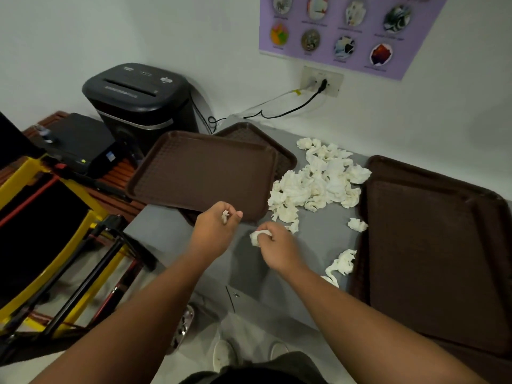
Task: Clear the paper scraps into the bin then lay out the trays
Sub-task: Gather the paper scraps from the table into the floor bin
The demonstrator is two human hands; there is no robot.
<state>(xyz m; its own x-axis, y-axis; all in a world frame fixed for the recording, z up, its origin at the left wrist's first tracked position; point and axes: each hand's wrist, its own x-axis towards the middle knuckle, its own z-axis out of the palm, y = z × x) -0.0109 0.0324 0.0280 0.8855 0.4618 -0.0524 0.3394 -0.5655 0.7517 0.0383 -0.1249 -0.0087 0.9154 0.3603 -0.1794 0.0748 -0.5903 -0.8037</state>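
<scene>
Left hand: the left hand [214, 228] hovers to the left of the heap and nearer the person, over the near rim of the left trays, with its fingertips pinching a small scrap [225, 216]
Right hand: the right hand [277, 245] is just below the heap's near left corner, its fingers curled round a crumpled wad [259, 236] of white paper, low over the grey surface [171, 234]
Heap: the heap [318, 178] of crumpled white paper lies on the surface between the two groups of trays and runs back towards the wall
Stray scraps: stray scraps [357, 225] lie apart from the heap on its near right side, beside the rim of the right trays, with more of them closer to the person
Left trays: the left trays [202, 173], brown, lie left of the heap, one overlapping another and askew
Right trays: the right trays [437, 259] lie right of the heap and look stacked
Shredder: a black shredder [138, 98] stands beyond the left trays, far left of the heap
Bin: no bin can be picked out with certainty
Done so far: judging by the size of the heap, clearing has barely begun, as only the two pieces in the hands are off the surface
Left to do: nearly all the paper has yet to go into the bin, and the trays are not laid out
</scene>
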